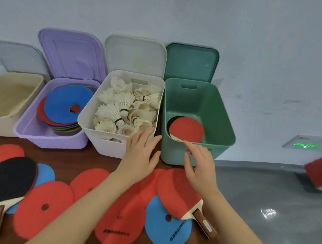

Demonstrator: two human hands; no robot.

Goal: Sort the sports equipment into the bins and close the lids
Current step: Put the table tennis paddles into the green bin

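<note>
Both hands hover in front of the green bin (199, 113), and neither holds anything. The left hand (141, 155) is spread flat with straight fingers, over the gap where the green bin meets the white bin (116, 143). The right hand (201, 167) is relaxed with loosely bent fingers, its fingertips just at the green bin's near rim.

Inside the green bin lies one red table tennis paddle (186, 130), blade up against the near wall; its handle is hidden below the rim. The next paddle to sort, a second red paddle (177, 192), lies on the brown table (72, 157) directly toward the person from the green bin, beneath the right wrist. Its long axis runs from the blade, nearest the green bin, away to the handle (204, 222), which points back and to the right. The right hand is the nearer one, so it probably only has to draw back and drop onto the handle. A black-faced paddle (5, 181) lies far to the left of the green bin, nearer the left arm.

Left of the green bin, the white bin is heaped with feather shuttlecocks (122, 109). Next comes the purple bin (49, 134), holding a stack of flat discs (65, 106), blue on top. Furthest left is a beige bin (9, 98) whose contents cannot be made out. All four lids stand raised behind. Red and blue discs (43, 209) remain scattered on the table.
</note>
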